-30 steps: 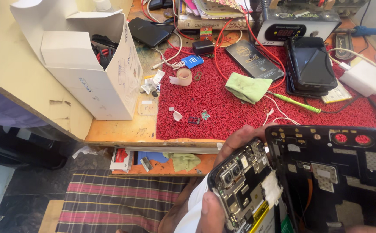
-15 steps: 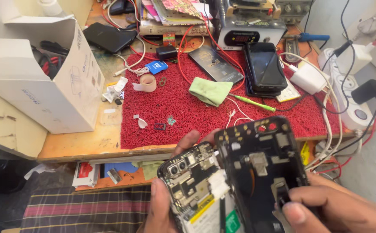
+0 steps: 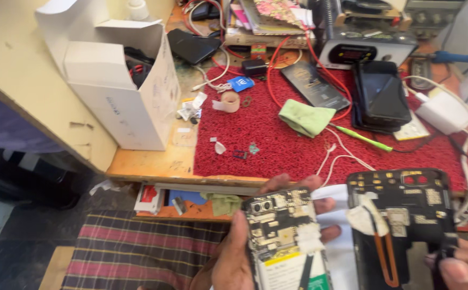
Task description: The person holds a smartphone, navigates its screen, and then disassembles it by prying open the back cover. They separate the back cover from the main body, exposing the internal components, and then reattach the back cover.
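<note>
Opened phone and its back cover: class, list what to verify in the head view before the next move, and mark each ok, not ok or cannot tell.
1. Left hand grips the opened phone: ok.
2. Right hand holds the back cover at its lower edge: ok.
3. Phone and cover apart: ok.
4. Circuit board faces up, in view: ok.
5. Loose small parts on the red mat safe from falling: cannot tell.
6. Mat space free of the green cloth: not ok.
</note>
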